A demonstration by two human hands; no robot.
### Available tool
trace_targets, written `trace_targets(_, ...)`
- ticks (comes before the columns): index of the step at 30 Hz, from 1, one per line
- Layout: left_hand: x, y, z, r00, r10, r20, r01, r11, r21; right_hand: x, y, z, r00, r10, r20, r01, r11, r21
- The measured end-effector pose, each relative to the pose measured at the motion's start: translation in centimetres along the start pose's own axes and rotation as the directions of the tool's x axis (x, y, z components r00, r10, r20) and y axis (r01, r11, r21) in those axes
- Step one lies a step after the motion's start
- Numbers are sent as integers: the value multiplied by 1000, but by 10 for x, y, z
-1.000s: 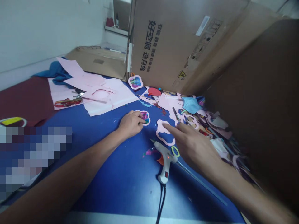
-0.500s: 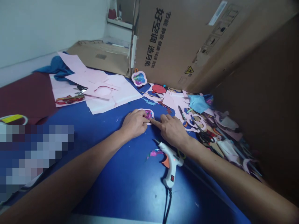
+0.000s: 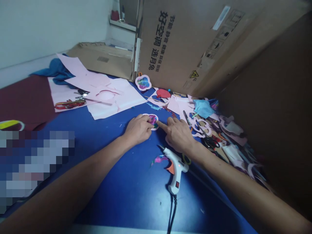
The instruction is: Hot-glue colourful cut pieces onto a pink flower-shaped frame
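Observation:
My left hand (image 3: 138, 129) is closed on a small pink-rimmed paper cutout (image 3: 152, 127) with a shiny purple and blue centre, fingertips on its left part. From the other side, my right hand (image 3: 177, 134) stretches its index finger to the cutout's right edge. Its other fingers are curled and their inside is hidden. A pale pink edge shows beneath this hand. Nearer to me lies a white hot glue gun (image 3: 177, 169) with an orange trigger and a lit switch, nozzle toward the cutout. A shiny pink scrap (image 3: 159, 159) lies beside the nozzle.
Pink paper sheets (image 3: 126, 94) cover the back left. A finished-looking flower-shaped piece (image 3: 143, 83) leans on a large cardboard box (image 3: 190, 42). Paper scraps, a pen (image 3: 187, 117) and black scissors (image 3: 211, 142) crowd the right side. A black cord (image 3: 173, 211) runs to the near edge.
The whole view has shifted slightly. My left fingers stay on the cutout; more of its shiny centre shows. My right index finger stays at its right edge.

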State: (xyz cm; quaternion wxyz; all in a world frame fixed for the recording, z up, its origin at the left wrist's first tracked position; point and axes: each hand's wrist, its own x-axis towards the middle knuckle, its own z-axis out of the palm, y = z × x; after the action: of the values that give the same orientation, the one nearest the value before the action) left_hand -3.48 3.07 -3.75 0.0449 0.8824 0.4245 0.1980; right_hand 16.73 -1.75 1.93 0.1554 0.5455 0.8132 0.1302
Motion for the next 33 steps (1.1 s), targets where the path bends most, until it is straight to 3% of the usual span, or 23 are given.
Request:
trace_targets(14, -1, 0, -8, 999, -6, 33, 5, 1000, 13, 1, 0, 9, 1000, -8, -9, 8, 999, 37)
trace_targets(19, -6, -7, -14, 998, -58, -27, 58, 998, 2, 1, 2, 7, 1000, -20, -24, 22, 997, 72)
trace_targets(26, -35, 11, -15, 995, -14, 96, 1, 991, 131, 3, -3, 0, 998, -20, -64, 25, 996, 81)
trace_targets(30, -37, 15, -15, 994, -6, 108, -14, 982, 186, 6, -4, -2, 997, -60, -42, 63, 995, 83)
trace_targets(33, -37, 13, -15, 995, 2, 98, -18, 986, 167, 6, 1, -2, 999, -25, -21, 26, 997, 72)
